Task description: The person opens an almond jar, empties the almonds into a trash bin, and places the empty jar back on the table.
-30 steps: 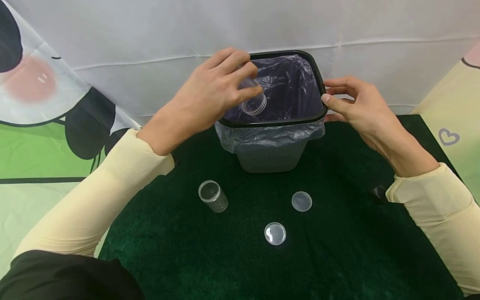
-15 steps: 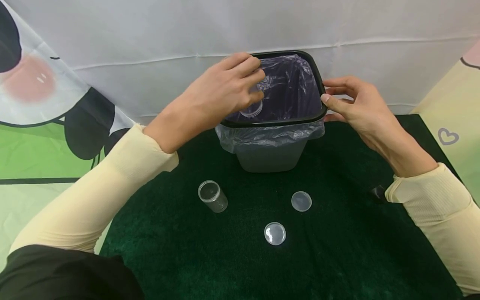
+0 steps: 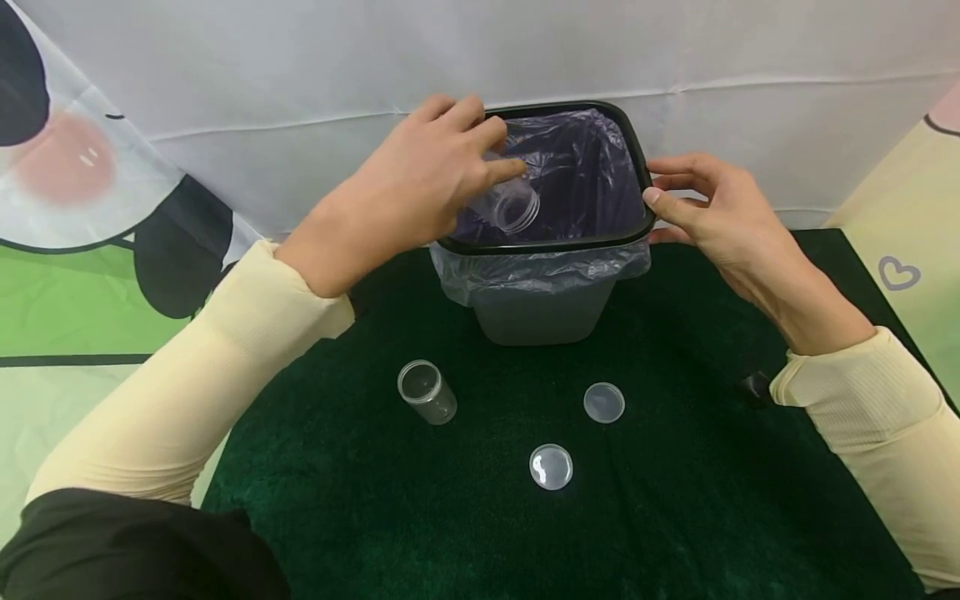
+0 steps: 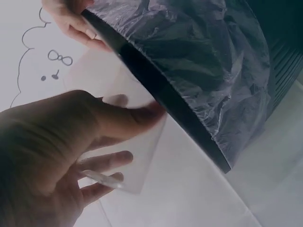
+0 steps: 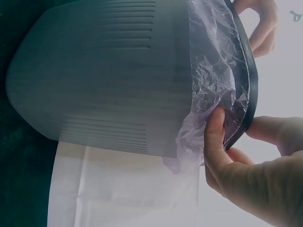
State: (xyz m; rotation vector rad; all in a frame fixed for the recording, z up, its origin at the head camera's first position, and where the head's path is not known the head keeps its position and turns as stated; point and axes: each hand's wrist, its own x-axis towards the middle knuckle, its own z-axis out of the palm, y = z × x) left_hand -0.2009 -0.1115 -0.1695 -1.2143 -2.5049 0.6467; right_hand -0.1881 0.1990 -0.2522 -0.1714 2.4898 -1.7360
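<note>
Over the bin's opening, my left hand (image 3: 431, 175) holds a clear plastic jar (image 3: 513, 207) tilted, its threaded mouth pointing down and to the right. In the left wrist view the thumb and fingers curl round the clear jar (image 4: 144, 156), beside the black rim. My right hand (image 3: 723, 212) pinches the right side of the rim of a grey trash bin (image 3: 543, 317). A purplish bin liner (image 3: 585, 167) lines the inside and folds over the black rim. In the right wrist view the fingers (image 5: 217, 137) press on the overhanging liner, with the thumb at the rim.
A second clear jar (image 3: 427, 393) stands uncapped on the dark green cloth (image 3: 360, 517), in front of the bin to the left. Two round translucent lids (image 3: 603, 403) lie flat to its right. A white fabric backdrop (image 3: 337, 58) hangs right behind the bin.
My left hand dipped slightly right and down with the jar, then moved back up and left, so the jar's mouth shows more now. My right hand has stayed on the rim.
</note>
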